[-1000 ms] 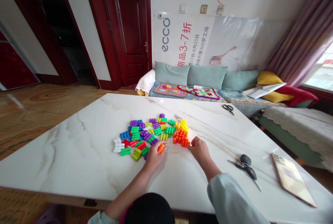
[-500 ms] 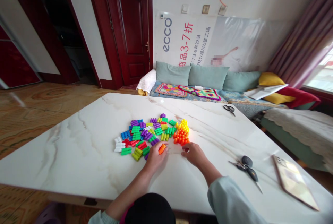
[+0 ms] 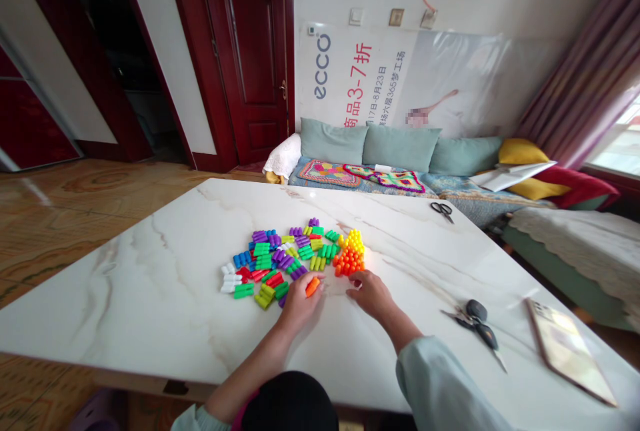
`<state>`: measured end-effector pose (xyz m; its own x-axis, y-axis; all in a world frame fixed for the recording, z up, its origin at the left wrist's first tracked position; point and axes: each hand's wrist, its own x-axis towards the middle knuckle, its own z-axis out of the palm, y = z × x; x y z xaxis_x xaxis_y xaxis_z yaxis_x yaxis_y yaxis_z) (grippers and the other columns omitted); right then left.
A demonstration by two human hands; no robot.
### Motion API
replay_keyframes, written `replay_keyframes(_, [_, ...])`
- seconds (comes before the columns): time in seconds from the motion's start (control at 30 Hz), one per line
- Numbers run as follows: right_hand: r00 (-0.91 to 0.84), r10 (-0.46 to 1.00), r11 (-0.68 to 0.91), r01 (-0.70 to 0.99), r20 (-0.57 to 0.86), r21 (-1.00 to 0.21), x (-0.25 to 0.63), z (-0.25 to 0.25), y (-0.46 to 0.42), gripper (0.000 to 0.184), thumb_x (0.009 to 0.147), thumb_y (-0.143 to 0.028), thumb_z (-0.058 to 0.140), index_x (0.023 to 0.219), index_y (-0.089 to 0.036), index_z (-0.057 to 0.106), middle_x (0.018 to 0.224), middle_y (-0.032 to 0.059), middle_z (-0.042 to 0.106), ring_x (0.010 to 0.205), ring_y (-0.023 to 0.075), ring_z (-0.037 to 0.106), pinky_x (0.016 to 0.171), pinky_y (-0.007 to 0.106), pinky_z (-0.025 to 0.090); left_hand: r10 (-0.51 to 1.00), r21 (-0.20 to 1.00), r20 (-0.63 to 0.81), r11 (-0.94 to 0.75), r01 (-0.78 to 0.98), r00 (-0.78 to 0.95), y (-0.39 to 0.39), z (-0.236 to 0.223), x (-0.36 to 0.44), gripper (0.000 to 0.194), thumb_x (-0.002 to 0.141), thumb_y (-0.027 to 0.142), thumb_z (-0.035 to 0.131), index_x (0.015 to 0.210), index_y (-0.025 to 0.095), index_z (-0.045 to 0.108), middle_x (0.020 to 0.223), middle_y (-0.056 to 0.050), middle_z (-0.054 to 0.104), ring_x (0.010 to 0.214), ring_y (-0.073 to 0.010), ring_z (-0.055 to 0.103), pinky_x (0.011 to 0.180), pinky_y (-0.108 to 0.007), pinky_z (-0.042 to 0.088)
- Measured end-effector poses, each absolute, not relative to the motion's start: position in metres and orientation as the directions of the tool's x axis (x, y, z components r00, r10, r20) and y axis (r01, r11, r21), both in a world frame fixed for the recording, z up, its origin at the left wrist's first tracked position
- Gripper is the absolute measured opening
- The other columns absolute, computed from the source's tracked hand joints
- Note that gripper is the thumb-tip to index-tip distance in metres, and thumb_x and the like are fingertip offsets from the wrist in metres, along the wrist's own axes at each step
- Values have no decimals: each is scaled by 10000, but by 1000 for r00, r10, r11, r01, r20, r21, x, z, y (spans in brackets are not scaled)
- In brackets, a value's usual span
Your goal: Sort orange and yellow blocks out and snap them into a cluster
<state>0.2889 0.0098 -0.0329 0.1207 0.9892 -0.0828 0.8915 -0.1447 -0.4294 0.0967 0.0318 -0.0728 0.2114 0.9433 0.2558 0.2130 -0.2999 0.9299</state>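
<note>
My left hand (image 3: 300, 299) is closed around an orange plastic peg (image 3: 313, 286), whose upper part shows above the fingers. To its right, my right hand (image 3: 373, 294) has its fingers bent and the thumb apart, with nothing visible between them. Its fingertips are at the near edge of a cluster of orange pegs (image 3: 349, 261); whether they touch is hard to tell. Round-ended yellow pegs (image 3: 355, 239) stand against the far side of the orange ones. Left of both hands lie small bundles of pegs, among them green (image 3: 244, 290), white (image 3: 230, 279) and purple (image 3: 283, 259) ones.
All this lies on a white marbled table (image 3: 165, 297). Black-handled scissors (image 3: 442, 211) are near its far right edge. Closer on the right are a key bunch with a small blade (image 3: 477, 324) and a gold phone (image 3: 570, 351). A sofa (image 3: 395, 151) stands beyond.
My right hand has shifted slightly up and left, closer to the orange cluster. My left hand keeps the orange peg in nearly the same place.
</note>
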Motion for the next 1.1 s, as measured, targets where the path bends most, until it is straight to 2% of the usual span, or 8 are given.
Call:
replay_keyframes(0.2, [122, 991, -135, 894, -58, -428, 288, -34, 10, 228, 718, -195, 624, 939, -180, 679, 969, 48, 642, 845, 147, 587, 706, 226, 394, 944, 928, 254, -299, 222, 213, 32, -72, 97, 204, 804, 276, 586, 973, 211, 681, 1000, -61, 710, 954, -216, 645, 880, -325, 479])
replay_keyframes(0.37, [123, 989, -148, 886, -85, -440, 281, -25, 6, 146, 740, -201, 613, 857, -191, 700, 891, 41, 681, 808, 156, 604, 689, 243, 409, 947, 932, 234, -283, 225, 218, 31, -73, 97, 212, 813, 257, 587, 1000, 208, 675, 1028, -69, 702, 981, -221, 639, 897, -329, 471])
replay_keyframes(0.5, [47, 998, -58, 808, -34, -586, 267, -15, 3, 178, 733, -184, 632, 896, -184, 701, 848, 29, 694, 741, 136, 606, 681, 233, 439, 927, 926, 240, -308, 218, 289, 32, -78, 97, 330, 792, 192, 599, 1118, 222, 638, 1036, -65, 692, 965, -219, 637, 869, -324, 482])
replay_keyframes(0.63, [-123, 988, 153, 697, 93, -701, 253, -10, 0, 227, 713, -200, 678, 939, -185, 695, 919, 32, 680, 703, 120, 595, 644, 222, 460, 903, 907, 245, -342, 247, 352, 34, -86, 97, 556, 748, 94, 584, 1282, 236, 523, 949, -33, 696, 879, -199, 650, 797, -312, 506])
replay_keyframes(0.73, [-246, 954, 299, 699, 174, -650, 244, -9, -3, 200, 706, -187, 704, 901, -229, 721, 967, 21, 666, 752, 127, 599, 669, 228, 459, 886, 875, 273, -390, 287, 375, 34, -89, 98, 643, 732, 66, 576, 1340, 239, 458, 1103, -48, 681, 981, -216, 642, 851, -335, 508])
replay_keyframes(0.83, [-320, 932, 358, 760, 168, -542, 236, -8, -3, 175, 692, -147, 712, 838, -242, 734, 956, 15, 663, 838, 151, 607, 700, 233, 448, 860, 846, 303, -442, 300, 411, 33, -88, 99, 658, 735, 60, 566, 1352, 254, 446, 1220, -52, 640, 1082, -234, 613, 900, -362, 501])
replay_keyframes(0.97, [-314, 941, 335, 825, 124, -456, 234, -10, 0, 252, 675, -116, 706, 892, -244, 723, 1003, 21, 671, 945, 183, 602, 727, 235, 443, 861, 858, 315, -438, 268, 398, 33, -87, 100, 676, 719, 39, 574, 1344, 268, 452, 1267, -50, 614, 1140, -233, 588, 948, -376, 485])
replay_keyframes(1.1, [-273, 960, 272, 854, 64, -444, 241, -12, 1, 367, 695, -120, 665, 1028, -273, 693, 1016, 16, 686, 944, 194, 613, 754, 250, 440, 863, 881, 309, -418, 222, 400, 33, -87, 100, 716, 685, -8, 556, 1339, 266, 456, 1237, -46, 631, 1126, -213, 593, 953, -360, 486])
